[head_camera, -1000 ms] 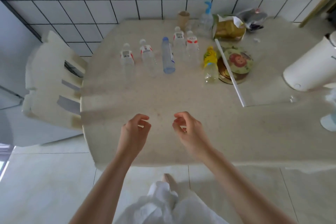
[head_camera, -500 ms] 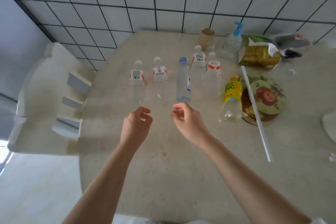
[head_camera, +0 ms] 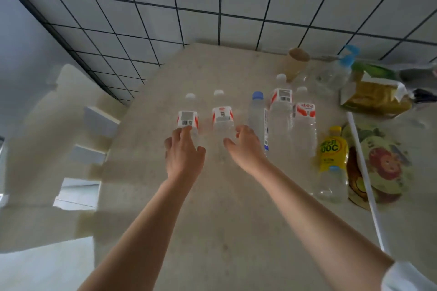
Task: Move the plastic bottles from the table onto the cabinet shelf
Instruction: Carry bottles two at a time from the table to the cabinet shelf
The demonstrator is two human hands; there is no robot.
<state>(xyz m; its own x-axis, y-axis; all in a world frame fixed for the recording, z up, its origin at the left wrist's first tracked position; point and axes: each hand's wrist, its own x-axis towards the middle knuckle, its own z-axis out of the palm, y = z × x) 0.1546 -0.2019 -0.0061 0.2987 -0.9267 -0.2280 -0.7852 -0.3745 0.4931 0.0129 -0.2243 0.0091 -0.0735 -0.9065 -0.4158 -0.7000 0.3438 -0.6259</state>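
Note:
Several clear plastic bottles stand in a row on the beige table [head_camera: 236, 220]. My left hand [head_camera: 184, 156] wraps the lower body of the leftmost bottle [head_camera: 188, 118], fingertips at its red-and-white label, thumb on its right side. My right hand [head_camera: 246, 146] is cupped at the second bottle [head_camera: 222, 113], thumb and fingers spread on either side of its clear body. To the right stand a blue-capped bottle [head_camera: 257, 116], two more labelled bottles [head_camera: 281, 101] [head_camera: 305, 120] and a yellow-labelled bottle [head_camera: 333, 156]. No cabinet shelf is in view.
A white chair [head_camera: 71, 149] stands against the table's left edge. At the back right are a paper cup [head_camera: 295, 61], a spray bottle [head_camera: 338, 71] and a yellow bag [head_camera: 376, 97]. A round printed tin [head_camera: 383, 170] and a white rod [head_camera: 364, 172] lie right. Tiled wall behind.
Both hands have reached forward from the table's near edge to the two leftmost bottles. My head has moved closer to the table, so the bottles look larger.

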